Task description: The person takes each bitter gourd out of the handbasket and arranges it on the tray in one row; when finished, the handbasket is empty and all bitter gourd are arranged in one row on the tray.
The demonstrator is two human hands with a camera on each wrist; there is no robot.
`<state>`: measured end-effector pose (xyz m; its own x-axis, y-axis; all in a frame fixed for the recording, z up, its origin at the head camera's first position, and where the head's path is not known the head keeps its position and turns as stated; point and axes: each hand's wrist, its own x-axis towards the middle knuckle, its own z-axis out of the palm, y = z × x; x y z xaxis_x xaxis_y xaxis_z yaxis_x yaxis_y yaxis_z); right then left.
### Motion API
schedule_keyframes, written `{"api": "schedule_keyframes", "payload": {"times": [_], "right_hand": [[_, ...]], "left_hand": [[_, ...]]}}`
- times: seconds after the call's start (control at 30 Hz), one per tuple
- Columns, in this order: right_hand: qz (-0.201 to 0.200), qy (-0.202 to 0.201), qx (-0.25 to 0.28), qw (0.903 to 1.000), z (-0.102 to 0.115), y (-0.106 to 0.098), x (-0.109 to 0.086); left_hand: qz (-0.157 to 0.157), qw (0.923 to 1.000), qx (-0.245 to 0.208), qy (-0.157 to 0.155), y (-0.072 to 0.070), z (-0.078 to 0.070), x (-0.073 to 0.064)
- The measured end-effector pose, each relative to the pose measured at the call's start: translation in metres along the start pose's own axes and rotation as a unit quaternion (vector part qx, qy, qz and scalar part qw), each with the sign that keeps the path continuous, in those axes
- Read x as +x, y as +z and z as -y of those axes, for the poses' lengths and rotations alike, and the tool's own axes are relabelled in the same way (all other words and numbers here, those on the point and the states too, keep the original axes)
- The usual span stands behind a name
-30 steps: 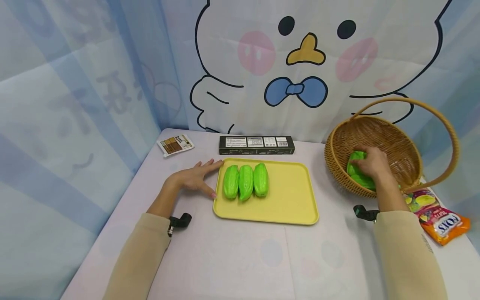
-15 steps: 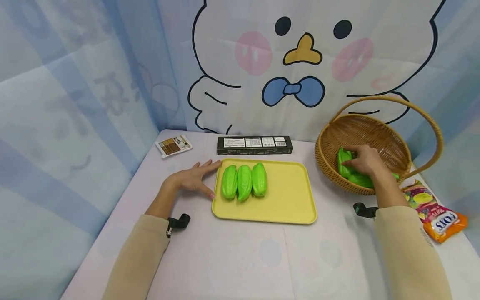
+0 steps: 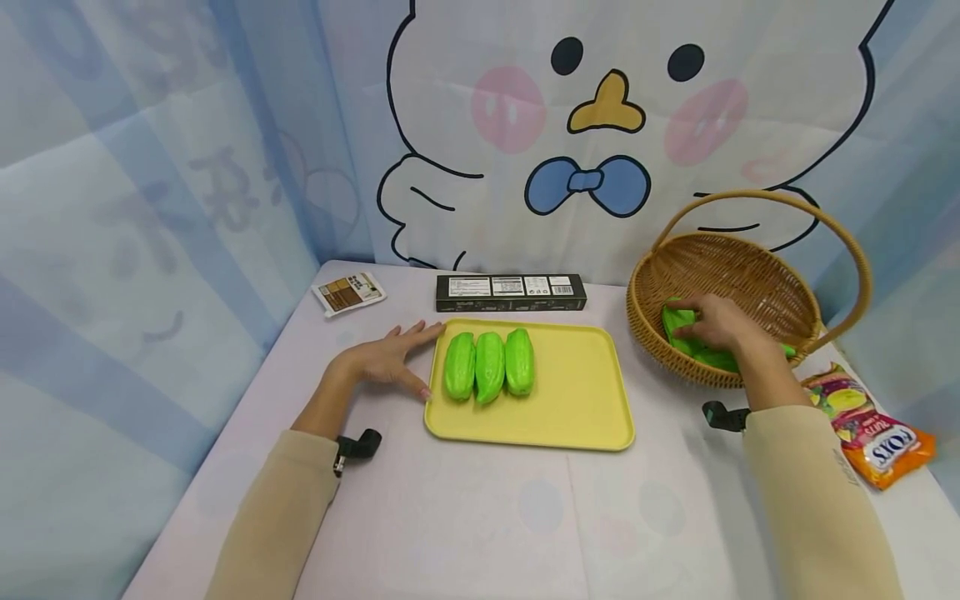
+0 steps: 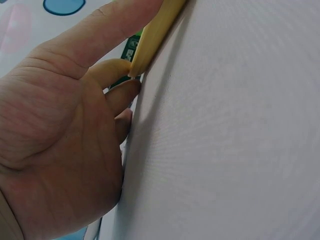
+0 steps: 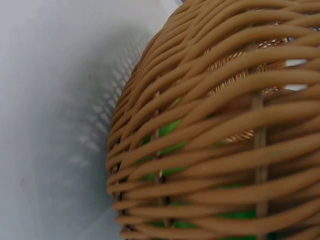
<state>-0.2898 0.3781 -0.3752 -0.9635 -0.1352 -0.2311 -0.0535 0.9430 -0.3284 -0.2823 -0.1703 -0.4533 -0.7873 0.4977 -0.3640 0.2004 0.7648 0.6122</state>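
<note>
My left hand (image 3: 381, 358) has its thumb and fingers spread along the left edge of a yellow tray (image 3: 581, 387). In the left wrist view the thumb and fingertips touch the tray's rim (image 4: 160, 35). Three bright green ridged gourds (image 3: 491, 367) lie side by side on the tray's left half. On the right, my right hand (image 3: 723, 323) reaches into a tilted wicker basket (image 3: 776, 279) and grips a green gourd (image 3: 677, 318) there. More green (image 3: 716, 359) shows beneath that hand. The right wrist view is filled by the basket's woven side (image 5: 215, 110), with green visible through the gaps.
A long black box (image 3: 512, 293) lies behind the tray, and a small brown-and-white packet (image 3: 348, 293) is at the back left. An orange and red snack bag (image 3: 870, 429) lies right of the basket. The basket's handle (image 3: 858, 258) arches over its opening.
The right hand and the gourd it grips have shifted left inside the basket, and the basket has moved a little left. The left hand and the tray have stayed in place.
</note>
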Motion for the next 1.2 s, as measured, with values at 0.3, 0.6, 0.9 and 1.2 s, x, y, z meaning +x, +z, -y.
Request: {"api": "schedule_keyframes", "payload": {"times": [0.3,0.6,0.9,1.2], "right_hand": [[-0.013,-0.018,0.031,0.9993,0.0,0.001,0.002],[-0.058,-0.05,0.059,0.9953,0.002,-0.002,0.001],[-0.094,-0.049,0.104,0.9889,0.006,-0.008,-0.003],[-0.128,-0.066,0.125,0.9816,0.012,-0.016,-0.007]], "left_hand": [[-0.005,0.9998,0.011,0.019,0.0,0.001,-0.002],[-0.002,0.9999,0.007,0.015,0.0,-0.001,-0.003],[-0.003,0.9998,0.004,0.02,0.001,0.0,-0.002],[-0.005,0.9999,0.009,0.011,0.001,0.001,-0.001]]}}
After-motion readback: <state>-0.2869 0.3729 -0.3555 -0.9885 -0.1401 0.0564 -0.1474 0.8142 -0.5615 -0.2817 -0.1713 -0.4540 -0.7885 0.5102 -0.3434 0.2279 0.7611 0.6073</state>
